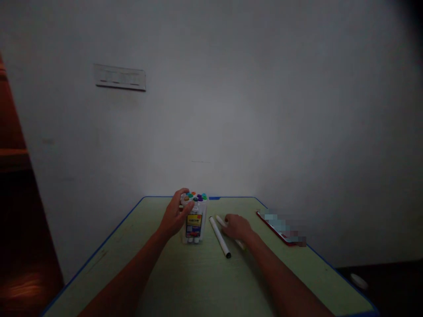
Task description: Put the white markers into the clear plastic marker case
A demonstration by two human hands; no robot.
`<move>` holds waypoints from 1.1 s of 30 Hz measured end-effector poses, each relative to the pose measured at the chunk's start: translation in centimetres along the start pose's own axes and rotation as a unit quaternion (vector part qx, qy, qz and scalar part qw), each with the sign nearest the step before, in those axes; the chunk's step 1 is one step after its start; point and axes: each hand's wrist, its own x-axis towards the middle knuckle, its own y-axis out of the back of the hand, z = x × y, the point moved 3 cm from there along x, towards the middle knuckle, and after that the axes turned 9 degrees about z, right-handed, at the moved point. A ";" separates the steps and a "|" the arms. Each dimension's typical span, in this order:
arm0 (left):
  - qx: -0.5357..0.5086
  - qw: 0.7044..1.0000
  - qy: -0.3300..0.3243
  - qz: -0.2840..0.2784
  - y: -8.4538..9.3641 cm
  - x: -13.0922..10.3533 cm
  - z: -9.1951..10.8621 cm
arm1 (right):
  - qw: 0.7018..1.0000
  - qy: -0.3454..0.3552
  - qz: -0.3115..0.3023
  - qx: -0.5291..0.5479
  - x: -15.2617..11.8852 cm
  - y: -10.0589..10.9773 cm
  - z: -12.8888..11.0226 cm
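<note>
My left hand [175,216] is wrapped round the upper left side of a clear case of markers [194,225]. Several coloured caps show at the top of the case, and a yellow and blue label is on its front. To the right of it my right hand [236,226] is closed on a white marker [221,221] with a yellow-green end, low over the table. My fingers cover the middle of that marker. Between the case and my right hand lies another white marker [220,237] with a black end, touched by neither hand.
The pale green table [178,281] has a blue edge and stands against a grey wall [224,110]. Near its right edge lies a flat red-rimmed object [277,231], partly blurred out. A small sign [120,77] is on the wall. A white object [359,281] is beyond the table at right.
</note>
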 end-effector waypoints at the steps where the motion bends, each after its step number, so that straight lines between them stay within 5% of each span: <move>1: 0.002 1.000 0.000 0.001 0.0 0.0 -0.1 | 1.000 0.007 -0.013 -0.007 0.0 -0.3 0.1; 4: 0.014 1.000 0.002 0.002 0.0 0.1 -0.2 | 1.000 0.019 -0.001 -0.010 0.2 -0.5 0.2; 8: 0.015 1.000 0.000 0.000 0.1 -0.1 0.0 | 0.983 0.016 0.127 0.135 0.8 1.3 0.5; 12: 0.023 1.000 -0.015 0.007 0.2 -0.3 0.1 | 0.878 0.038 0.265 0.398 1.1 5.8 -0.1; 15: 0.037 0.999 -0.025 0.015 0.3 -0.4 0.0 | 0.803 0.071 0.309 0.504 0.9 10.0 -1.9; 19: 0.036 0.999 -0.026 0.014 0.3 -0.4 -0.2 | 0.760 0.119 0.349 0.536 1.0 14.3 -5.5; 25: 0.046 0.998 -0.031 0.024 0.3 -0.4 -0.1 | 0.771 0.152 0.300 0.542 2.0 14.4 -9.5; 33: 0.070 0.996 -0.041 0.032 0.3 -0.5 0.0 | 0.800 0.141 0.277 0.513 2.9 14.2 -9.3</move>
